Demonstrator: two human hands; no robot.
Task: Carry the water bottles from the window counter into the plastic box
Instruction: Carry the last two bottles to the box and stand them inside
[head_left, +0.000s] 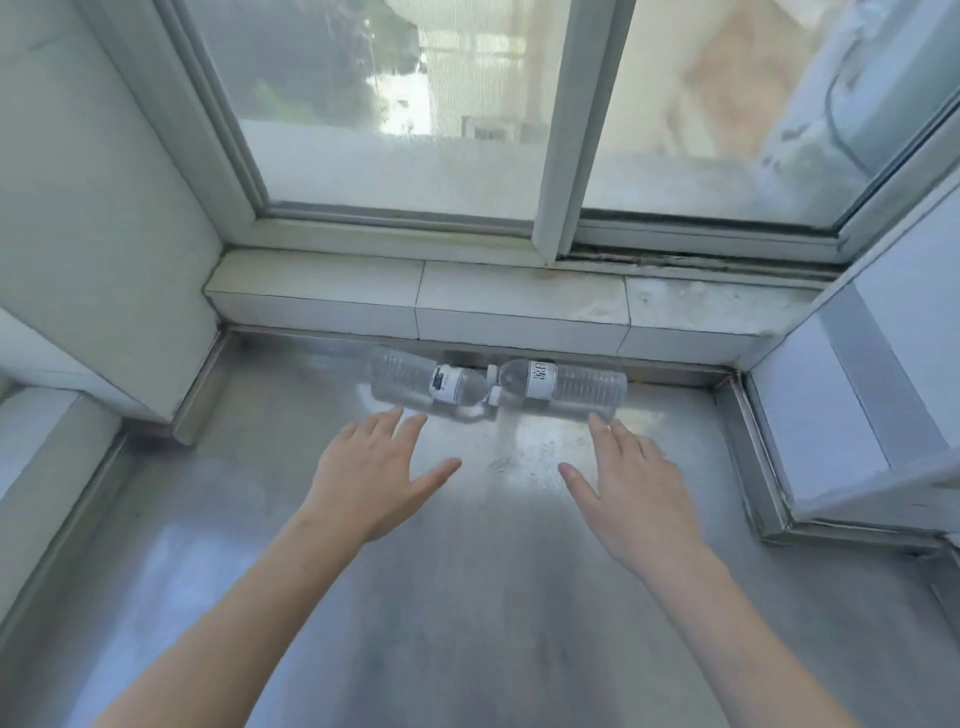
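Two clear water bottles lie on their sides on the steel window counter (467, 597), caps meeting in the middle. The left bottle (415, 382) has a white label with dark print. The right bottle (576, 387) has a white label near its neck. My left hand (376, 475) hovers just short of the left bottle with its fingers spread and straight. On the other side my right hand (626, 483) does the same, its fingertips close to the right bottle's base. Neither hand holds anything. The plastic box is not in view.
A tiled ledge (519, 306) runs behind the bottles under the sliding window (556, 130). Walls close in on the left (93, 234) and right (883, 364). A raised metal lip (753, 457) edges the counter on the right.
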